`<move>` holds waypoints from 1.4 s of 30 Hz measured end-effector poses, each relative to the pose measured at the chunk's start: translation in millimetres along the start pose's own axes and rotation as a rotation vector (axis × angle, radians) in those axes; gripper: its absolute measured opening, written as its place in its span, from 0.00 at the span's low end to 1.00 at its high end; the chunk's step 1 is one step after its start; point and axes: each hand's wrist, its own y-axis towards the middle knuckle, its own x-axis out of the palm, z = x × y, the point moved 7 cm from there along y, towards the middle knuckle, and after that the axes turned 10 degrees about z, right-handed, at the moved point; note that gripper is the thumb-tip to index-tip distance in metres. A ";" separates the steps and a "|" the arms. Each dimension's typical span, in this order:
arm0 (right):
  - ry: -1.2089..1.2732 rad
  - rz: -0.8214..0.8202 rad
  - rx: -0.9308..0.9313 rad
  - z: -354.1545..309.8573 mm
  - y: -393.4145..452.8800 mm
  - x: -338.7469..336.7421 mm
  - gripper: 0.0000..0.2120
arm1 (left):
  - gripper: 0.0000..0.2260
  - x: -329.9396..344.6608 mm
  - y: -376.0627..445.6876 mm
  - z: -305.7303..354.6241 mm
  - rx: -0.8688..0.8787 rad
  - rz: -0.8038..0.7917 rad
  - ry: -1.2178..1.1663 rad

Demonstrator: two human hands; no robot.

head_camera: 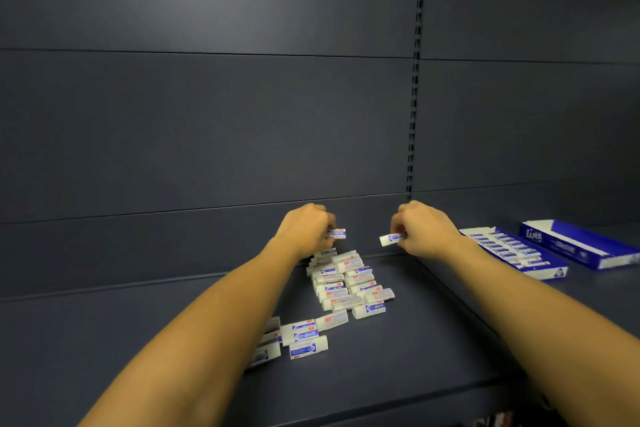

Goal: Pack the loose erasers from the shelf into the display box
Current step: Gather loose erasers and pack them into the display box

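From the head camera I see the display box [519, 253] lying flat on the dark shelf [433, 340], off to the right beside my right forearm. Rows of white-and-blue erasers fill most of it, packed side by side; its near end is partly covered by my arm, so I cannot tell how full that end is. Just right of it lies the blue box lid [581, 246], open side up, with nothing I can make out inside.

The pile of loose erasers [349, 284] sits mid-shelf, close to the back panel [207, 132], and a smaller scatter [304, 336] lies nearer me, partly hidden under my left forearm.

My left hand [306, 229] hovers above the far end of the pile, fingers curled round an eraser [336, 233] whose end pokes out to the right. My right hand [420, 227] pinches another eraser [391, 238] that points left. The two hands are apart, with open shelf below the gap.

The shelf's front edge runs low across the view; bare surface lies between pile and box. At the bottom right, something reddish below the shelf is too blurred to identify.
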 end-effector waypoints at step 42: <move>0.003 0.101 0.263 219.1 -196.8 -107.3 0.11 | 0.12 -27.2 50.6 293.6 0.076 0.060 -0.108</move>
